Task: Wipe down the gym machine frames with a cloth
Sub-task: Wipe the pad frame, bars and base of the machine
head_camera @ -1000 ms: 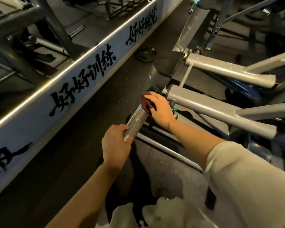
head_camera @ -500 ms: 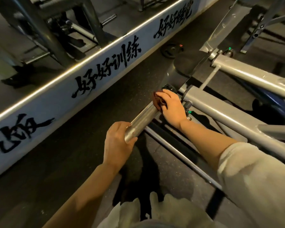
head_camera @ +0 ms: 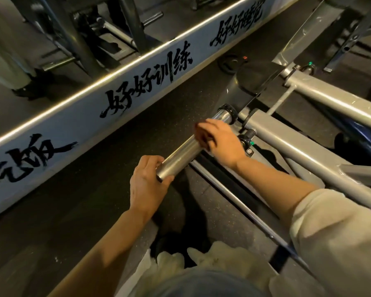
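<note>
Left hand (head_camera: 147,185) grip round chrome bar (head_camera: 183,156) end, right hand (head_camera: 221,144) grip pressing dark cloth (head_camera: 199,136) on it

The bar (head_camera: 187,154) is gripped at its near end by the left hand (head_camera: 147,185). Farther along it, a cloth (head_camera: 200,137) is held by the right hand (head_camera: 222,144). The frame (head_camera: 304,151) is set right of the bar, a lettered panel (head_camera: 90,108) left.

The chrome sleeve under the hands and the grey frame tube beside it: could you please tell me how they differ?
The chrome sleeve is polished and mirror-bright; the grey frame tube is matte, painted grey. Both hands are on the sleeve: the left hand has its grip on the free end and the right hand presses a dark red cloth to it. The tube is untouched. Both are round metal bars.
</note>
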Demonstrator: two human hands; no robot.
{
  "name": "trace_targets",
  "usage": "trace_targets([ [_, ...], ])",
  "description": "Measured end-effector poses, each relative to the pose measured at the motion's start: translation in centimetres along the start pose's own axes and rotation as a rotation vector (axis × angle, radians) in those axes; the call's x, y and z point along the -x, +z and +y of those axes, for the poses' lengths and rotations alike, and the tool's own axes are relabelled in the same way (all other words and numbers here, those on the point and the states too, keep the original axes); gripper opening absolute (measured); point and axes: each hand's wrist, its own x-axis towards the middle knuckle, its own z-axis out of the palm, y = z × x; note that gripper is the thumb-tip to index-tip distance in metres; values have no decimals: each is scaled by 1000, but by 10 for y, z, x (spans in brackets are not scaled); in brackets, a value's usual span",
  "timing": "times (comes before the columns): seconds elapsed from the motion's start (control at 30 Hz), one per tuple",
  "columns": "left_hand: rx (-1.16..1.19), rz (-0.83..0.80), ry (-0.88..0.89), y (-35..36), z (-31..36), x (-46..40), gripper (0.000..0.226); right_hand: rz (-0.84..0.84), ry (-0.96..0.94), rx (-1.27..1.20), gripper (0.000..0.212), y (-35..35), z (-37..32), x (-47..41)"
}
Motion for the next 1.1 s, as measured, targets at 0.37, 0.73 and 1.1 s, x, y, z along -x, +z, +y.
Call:
trace_targets([
  [0.37, 128, 20, -89, -16, -13, 27, 64, 1, -232, -67, 58, 66, -98, 72],
  [0.73, 57, -52, 15, -3, 1, 2, 63, 117, 57, -91, 51, 31, -42, 19],
  [1.1, -69, -124, 26, 20, 27, -41, 66, 66, 24, -155, 53, 11, 12, -6],
])
